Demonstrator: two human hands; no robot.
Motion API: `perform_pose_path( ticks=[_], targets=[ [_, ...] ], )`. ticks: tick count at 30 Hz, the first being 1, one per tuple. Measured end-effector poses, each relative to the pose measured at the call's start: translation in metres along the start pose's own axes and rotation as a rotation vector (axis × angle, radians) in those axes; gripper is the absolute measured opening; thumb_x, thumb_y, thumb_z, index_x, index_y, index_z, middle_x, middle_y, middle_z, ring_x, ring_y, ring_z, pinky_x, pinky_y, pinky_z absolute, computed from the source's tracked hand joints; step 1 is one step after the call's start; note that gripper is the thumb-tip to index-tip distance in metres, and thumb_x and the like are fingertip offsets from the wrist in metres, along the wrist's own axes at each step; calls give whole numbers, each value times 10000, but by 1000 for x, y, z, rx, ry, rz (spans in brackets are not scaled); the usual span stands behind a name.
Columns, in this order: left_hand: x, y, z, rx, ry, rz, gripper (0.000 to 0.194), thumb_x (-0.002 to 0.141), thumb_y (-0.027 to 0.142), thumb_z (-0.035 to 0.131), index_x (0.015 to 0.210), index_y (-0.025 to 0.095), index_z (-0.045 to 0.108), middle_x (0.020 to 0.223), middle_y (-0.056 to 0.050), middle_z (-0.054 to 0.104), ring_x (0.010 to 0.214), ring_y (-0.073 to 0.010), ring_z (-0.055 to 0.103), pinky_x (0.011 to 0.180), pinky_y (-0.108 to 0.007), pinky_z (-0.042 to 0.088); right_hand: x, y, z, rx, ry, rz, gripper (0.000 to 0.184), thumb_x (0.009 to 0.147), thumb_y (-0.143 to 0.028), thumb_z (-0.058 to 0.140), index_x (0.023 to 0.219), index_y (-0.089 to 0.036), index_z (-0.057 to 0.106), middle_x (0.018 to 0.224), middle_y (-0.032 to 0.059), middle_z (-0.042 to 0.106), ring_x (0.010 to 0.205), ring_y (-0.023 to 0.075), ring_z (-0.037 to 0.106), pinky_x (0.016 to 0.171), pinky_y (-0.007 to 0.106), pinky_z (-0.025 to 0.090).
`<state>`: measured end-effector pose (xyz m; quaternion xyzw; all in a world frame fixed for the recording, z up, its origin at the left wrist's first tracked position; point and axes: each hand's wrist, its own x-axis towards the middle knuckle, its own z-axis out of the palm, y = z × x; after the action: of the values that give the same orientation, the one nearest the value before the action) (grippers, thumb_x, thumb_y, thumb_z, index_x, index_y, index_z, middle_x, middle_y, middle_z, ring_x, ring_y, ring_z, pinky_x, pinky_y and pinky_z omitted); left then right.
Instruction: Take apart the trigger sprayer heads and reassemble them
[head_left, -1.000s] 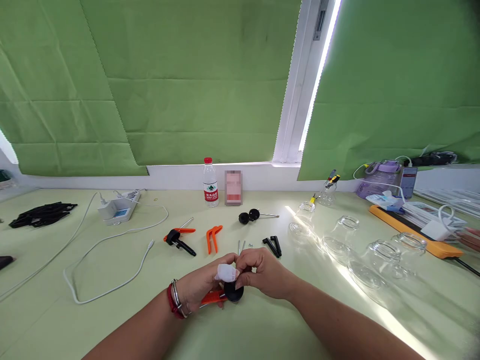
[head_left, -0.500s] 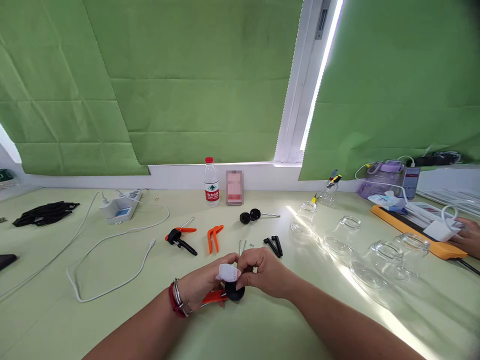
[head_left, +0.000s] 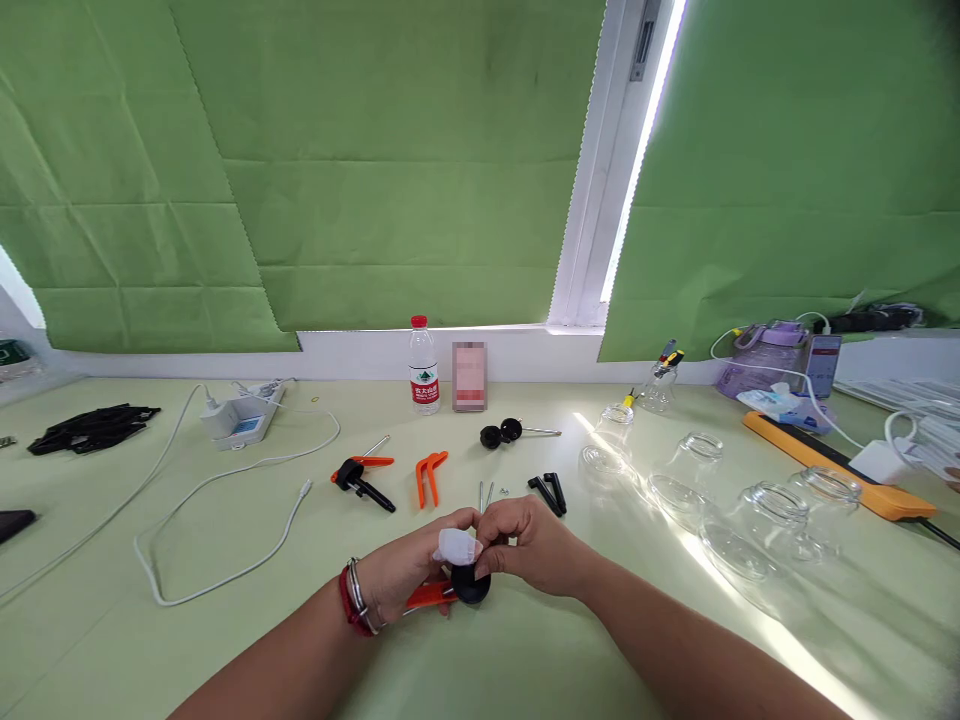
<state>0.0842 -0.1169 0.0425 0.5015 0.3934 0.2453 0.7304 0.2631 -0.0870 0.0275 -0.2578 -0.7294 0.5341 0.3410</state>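
My left hand (head_left: 412,565), with a white wrapping (head_left: 456,546) on one finger, is closed around an assembly with a black round cap (head_left: 471,586), an orange lever (head_left: 430,596) and a thin metal rod. The fingertips of my right hand (head_left: 532,550) are pinched together at the top of the same cap. What lies between those fingertips is hidden. Just beyond the hands are thin metal rods (head_left: 486,494) and tiny metal pieces (head_left: 504,492). Two black handle-like parts (head_left: 548,493) lie to the right, and loose orange levers (head_left: 430,478) lie ahead.
A similar black-and-orange assembly (head_left: 362,478) and black round parts with a rod (head_left: 511,431) lie beyond. Several upturned glass jars (head_left: 772,512) stand at right, near an orange-edged power strip (head_left: 877,488). A water bottle (head_left: 424,375) stands behind; a white cable (head_left: 225,583) curls at left.
My hands stay nearly in place on the black cap. At the far right, another person's hand has withdrawn toward the edge, and the pale flat items there have shifted right.
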Motion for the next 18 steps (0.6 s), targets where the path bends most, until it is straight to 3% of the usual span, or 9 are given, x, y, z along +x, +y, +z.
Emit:
perform_pose_path(
  ticks=[18],
  targets=[
    [0,0,1,-8,5,3,285,689,341,578,914,193,485,734,1,486,624,-126,493,465,-205,353,-1,1,3,17,9,-13,133,625,-262,777,671,-178,685,688,-8,636,644,131,587,612,253,470]
  ],
)
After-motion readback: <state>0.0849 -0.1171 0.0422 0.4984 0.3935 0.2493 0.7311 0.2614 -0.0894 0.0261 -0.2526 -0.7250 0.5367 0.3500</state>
